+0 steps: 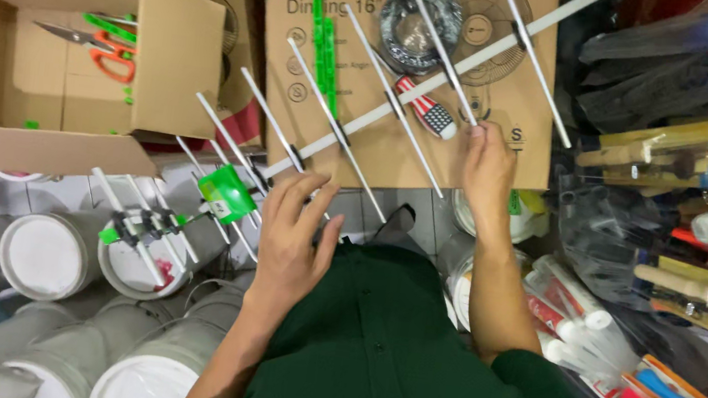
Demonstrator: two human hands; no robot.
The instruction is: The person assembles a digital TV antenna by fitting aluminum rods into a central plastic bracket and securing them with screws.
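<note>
Cardboard boxes crowd the top of a cluttered stockroom, white-capped grey pipe ends (41,255) lie at lower left, and bagged tubes and tools fill the right. A long white metal antenna with thin cross rods (354,127) slants across the large brown box (519,102). The left hand (295,237) lies open, fingers spread, at its lower end near a green plastic clamp (228,194). The right hand (488,170) pinches a cross rod's tip.

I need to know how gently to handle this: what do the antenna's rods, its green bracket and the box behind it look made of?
The antenna rods look like thin bare metal, probably aluminium: pale silver with a dull sheen. The green bracket looks like moulded plastic, bright and glossy. The box is brown corrugated cardboard, matte. The left hand and right hand touch the rods.
</note>
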